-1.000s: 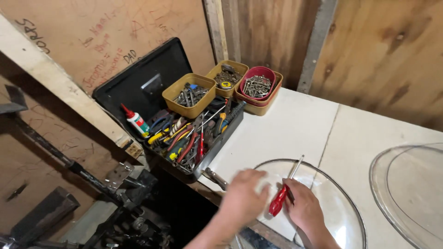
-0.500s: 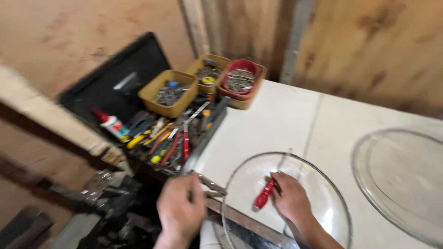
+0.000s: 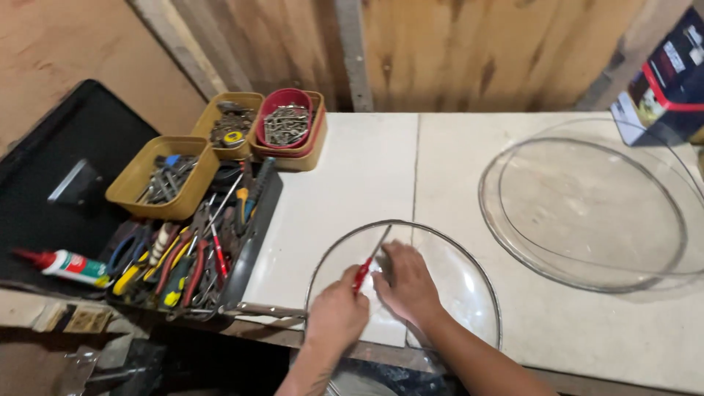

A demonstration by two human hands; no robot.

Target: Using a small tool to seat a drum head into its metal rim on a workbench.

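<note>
A round clear glass lid (image 3: 469, 293) lies at the front edge of the white tiled worktop (image 3: 352, 176). Both my hands are over its middle. My left hand (image 3: 336, 317) grips the red handle of a screwdriver (image 3: 361, 273), whose metal shaft slants up and to the right towards the lid's far rim. My right hand (image 3: 408, 284) lies on the lid right beside the shaft, fingers curled. What is under its fingers is hidden.
An open black tool case (image 3: 81, 183) full of pliers and screwdrivers sits at the left. With it are yellow trays (image 3: 158, 180) of bits, a red bowl (image 3: 287, 121) of screws and a glue bottle (image 3: 62, 265). A larger glass dish (image 3: 587, 209) lies right, a dark box (image 3: 671, 84) behind it.
My left hand has come back from the tool case side to the screwdriver's red handle. My right hand stays at the lid's middle. The view has swung to the right.
</note>
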